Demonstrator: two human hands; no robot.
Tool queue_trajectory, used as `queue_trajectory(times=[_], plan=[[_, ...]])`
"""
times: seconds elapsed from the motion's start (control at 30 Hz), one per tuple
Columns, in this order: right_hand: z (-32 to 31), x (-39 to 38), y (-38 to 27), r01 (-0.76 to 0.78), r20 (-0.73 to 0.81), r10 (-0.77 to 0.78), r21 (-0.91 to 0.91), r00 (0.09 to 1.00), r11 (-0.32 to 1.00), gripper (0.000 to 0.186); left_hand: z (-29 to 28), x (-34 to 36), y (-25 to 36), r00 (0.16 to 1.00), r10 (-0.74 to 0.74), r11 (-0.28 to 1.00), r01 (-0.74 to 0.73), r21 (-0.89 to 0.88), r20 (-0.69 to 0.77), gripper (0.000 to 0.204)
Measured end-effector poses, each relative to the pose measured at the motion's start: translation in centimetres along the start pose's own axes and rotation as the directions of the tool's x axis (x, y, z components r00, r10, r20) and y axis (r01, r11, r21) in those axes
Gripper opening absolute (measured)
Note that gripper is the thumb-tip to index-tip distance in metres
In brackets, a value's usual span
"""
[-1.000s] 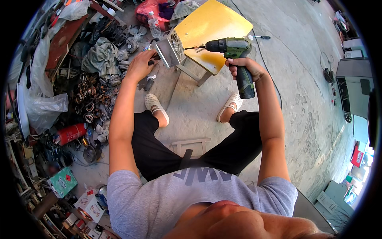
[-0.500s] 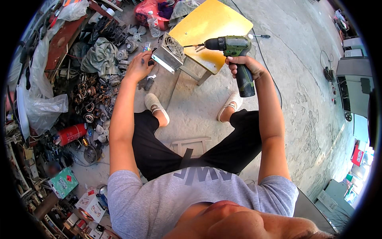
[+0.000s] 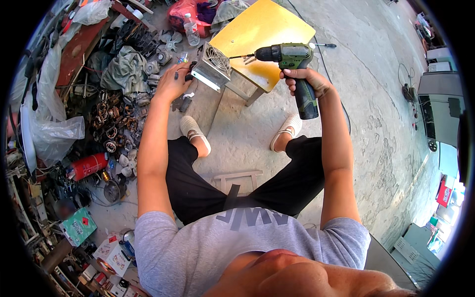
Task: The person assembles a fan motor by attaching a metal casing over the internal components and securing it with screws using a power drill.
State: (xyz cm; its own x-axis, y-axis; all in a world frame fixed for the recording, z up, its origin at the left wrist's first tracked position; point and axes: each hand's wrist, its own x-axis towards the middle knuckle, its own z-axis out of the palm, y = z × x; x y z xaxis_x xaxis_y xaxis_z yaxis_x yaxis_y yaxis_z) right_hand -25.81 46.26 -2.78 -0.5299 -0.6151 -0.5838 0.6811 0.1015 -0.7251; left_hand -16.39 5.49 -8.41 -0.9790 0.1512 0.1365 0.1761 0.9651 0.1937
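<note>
My right hand point(image 3: 306, 80) is wrapped round the grip of a green and black cordless drill point(image 3: 295, 55). The drill's long thin bit points left, its tip at the round wire fan grille point(image 3: 217, 57) of a metal power supply box point(image 3: 210, 74); whether they touch I cannot tell. My left hand point(image 3: 174, 83) holds that box at its left side, where dark cables show by the fingers; the fingertips are partly hidden. The box is tilted at the near left edge of a yellow-topped stool point(image 3: 262, 24).
A red bag point(image 3: 180, 15) and a clear plastic bottle point(image 3: 191, 29) stand behind the box. Scrap motor parts and copper coils point(image 3: 111, 119) heap up on the left, near a red cylinder point(image 3: 90, 166). A screwdriver point(image 3: 326, 45) lies right of the stool. A dark cable crosses the concrete floor.
The power supply box has shifted slightly right and turned a little in my left hand. The drill has moved a touch to the right, still in my right hand.
</note>
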Motion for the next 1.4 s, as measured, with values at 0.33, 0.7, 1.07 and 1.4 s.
queue_trajectory(times=[0.33,0.7,1.07,1.4], plan=[[-0.8,0.2,0.3,-0.007,0.022,0.007,0.012,1.0,1.0,0.019,-3.0,1.0,1.9,0.989,-0.093,0.991,0.103,-0.085,0.115,0.042],[-1.6,0.4,0.9,-0.044,0.057,0.039,0.104,0.998,0.994,0.019,-3.4,1.8,1.9,0.968,-0.052,0.968,0.11,-0.226,0.245,0.036],[-1.7,0.4,1.0,-0.06,0.072,0.052,0.122,0.996,0.991,0.021,-4.4,2.1,2.2,0.925,-0.113,0.944,0.214,-0.251,0.362,0.047],[-1.9,0.3,1.4,-0.066,0.067,0.056,0.158,0.996,0.985,0.021,-4.7,2.6,2.5,0.919,-0.145,0.942,0.242,-0.233,0.365,0.049]])
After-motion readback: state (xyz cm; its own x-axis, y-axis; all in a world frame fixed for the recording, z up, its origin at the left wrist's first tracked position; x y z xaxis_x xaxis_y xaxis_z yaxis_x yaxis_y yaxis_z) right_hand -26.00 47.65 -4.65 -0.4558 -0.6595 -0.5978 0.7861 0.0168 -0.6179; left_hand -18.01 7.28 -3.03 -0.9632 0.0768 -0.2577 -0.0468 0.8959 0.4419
